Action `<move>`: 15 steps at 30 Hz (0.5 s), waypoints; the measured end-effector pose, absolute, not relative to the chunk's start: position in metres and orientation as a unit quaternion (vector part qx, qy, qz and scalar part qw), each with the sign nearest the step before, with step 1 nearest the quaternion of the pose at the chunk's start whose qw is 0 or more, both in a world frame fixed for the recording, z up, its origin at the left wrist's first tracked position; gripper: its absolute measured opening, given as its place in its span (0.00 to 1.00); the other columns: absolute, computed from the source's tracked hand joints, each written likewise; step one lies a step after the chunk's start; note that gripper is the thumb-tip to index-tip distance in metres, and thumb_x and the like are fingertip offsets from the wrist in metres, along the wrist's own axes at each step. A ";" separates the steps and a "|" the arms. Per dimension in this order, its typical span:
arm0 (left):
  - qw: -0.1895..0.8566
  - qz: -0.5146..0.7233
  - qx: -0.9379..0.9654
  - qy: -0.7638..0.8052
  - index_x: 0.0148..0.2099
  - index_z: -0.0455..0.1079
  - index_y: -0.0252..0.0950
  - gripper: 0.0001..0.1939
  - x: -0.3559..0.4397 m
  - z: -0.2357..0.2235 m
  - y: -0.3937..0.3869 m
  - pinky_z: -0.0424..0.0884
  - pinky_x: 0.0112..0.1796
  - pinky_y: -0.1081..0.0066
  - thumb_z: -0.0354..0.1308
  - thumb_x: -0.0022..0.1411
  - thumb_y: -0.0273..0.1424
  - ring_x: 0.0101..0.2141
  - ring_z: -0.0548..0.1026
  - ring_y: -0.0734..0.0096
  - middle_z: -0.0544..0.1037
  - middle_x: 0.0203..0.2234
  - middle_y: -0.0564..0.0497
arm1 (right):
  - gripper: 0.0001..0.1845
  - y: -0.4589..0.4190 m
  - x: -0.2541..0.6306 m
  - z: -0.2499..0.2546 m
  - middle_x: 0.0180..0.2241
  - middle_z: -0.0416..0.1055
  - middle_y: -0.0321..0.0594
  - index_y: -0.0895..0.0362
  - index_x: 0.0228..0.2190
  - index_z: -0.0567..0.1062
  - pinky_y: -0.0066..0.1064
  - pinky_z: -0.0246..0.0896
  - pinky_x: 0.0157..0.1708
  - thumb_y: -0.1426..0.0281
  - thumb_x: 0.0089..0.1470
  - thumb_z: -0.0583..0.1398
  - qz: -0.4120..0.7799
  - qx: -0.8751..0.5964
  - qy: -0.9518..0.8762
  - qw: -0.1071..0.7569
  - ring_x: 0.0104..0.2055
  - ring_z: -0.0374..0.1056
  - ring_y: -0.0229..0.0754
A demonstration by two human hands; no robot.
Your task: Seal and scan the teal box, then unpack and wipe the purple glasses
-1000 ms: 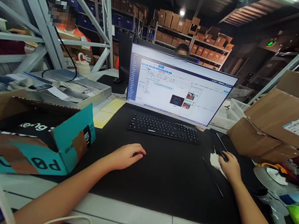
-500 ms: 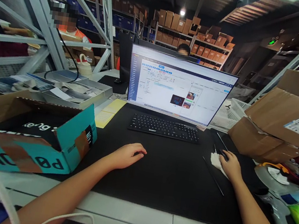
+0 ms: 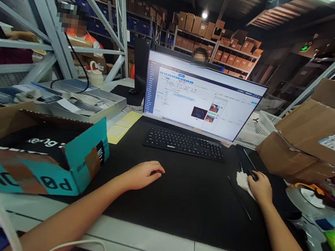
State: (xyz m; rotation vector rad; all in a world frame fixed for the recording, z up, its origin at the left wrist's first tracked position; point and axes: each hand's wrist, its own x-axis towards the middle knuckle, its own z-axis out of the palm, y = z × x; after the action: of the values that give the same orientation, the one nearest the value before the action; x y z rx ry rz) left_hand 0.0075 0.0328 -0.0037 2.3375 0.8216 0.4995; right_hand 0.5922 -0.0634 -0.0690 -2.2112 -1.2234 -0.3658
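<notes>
My right hand [image 3: 261,188] is closed over a black computer mouse [image 3: 253,176], mostly hidden under the fingers. A crumpled white tissue [image 3: 243,182] lies beside it, by a thin dark rod [image 3: 239,198]. On the black desk mat [image 3: 187,204] rests my left hand [image 3: 144,175], holding nothing, its fingers loosely bent and the thumb apart. Beyond it lies a black keyboard [image 3: 183,143], which neither hand touches. Behind the keyboard stands a lit monitor [image 3: 203,99] showing a web page with small pictures.
At the left is an open teal carton [image 3: 53,175] with a dark item inside. Yellow paper [image 3: 119,129] lies behind it. Brown cartons [image 3: 321,127] are stacked at the right, near a tape roll [image 3: 308,197]. One person sits behind the monitor, another behind the frame [image 3: 40,10].
The head of the person behind the monitor has shifted slightly left. Both my hands stay in nearly the same place.
</notes>
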 end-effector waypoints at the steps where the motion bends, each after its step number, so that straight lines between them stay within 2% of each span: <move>1: 0.301 0.189 0.882 0.310 0.50 0.77 0.39 0.13 0.007 -0.004 0.033 0.73 0.52 0.63 0.53 0.72 0.35 0.49 0.79 0.62 0.81 0.48 0.46 | 0.29 -0.064 0.592 -0.069 0.56 0.74 0.57 0.60 0.49 0.83 0.49 0.63 0.61 0.57 0.54 0.57 -0.137 -0.830 -0.457 0.289 0.57 0.70 0.58; 11: 0.291 0.194 0.886 0.305 0.50 0.78 0.40 0.13 0.007 -0.005 0.034 0.73 0.52 0.64 0.53 0.72 0.34 0.49 0.79 0.62 0.81 0.48 0.47 | 0.27 -0.065 0.588 -0.065 0.54 0.76 0.53 0.58 0.47 0.83 0.47 0.64 0.60 0.58 0.52 0.57 -0.140 -0.833 -0.446 0.297 0.56 0.70 0.57; 15: 0.291 0.192 0.885 0.307 0.50 0.78 0.40 0.13 0.007 -0.006 0.034 0.73 0.52 0.64 0.53 0.72 0.35 0.49 0.79 0.62 0.81 0.48 0.47 | 0.31 -0.066 0.585 -0.064 0.57 0.74 0.51 0.56 0.54 0.81 0.46 0.65 0.58 0.58 0.52 0.58 -0.128 -0.848 -0.425 0.288 0.55 0.71 0.57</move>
State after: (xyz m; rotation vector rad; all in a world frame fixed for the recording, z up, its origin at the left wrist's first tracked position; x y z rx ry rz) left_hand 0.0074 0.0341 -0.0058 2.3604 0.8190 0.5130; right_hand 0.5846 -0.0662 -0.0638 -2.2646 -1.1359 -0.3427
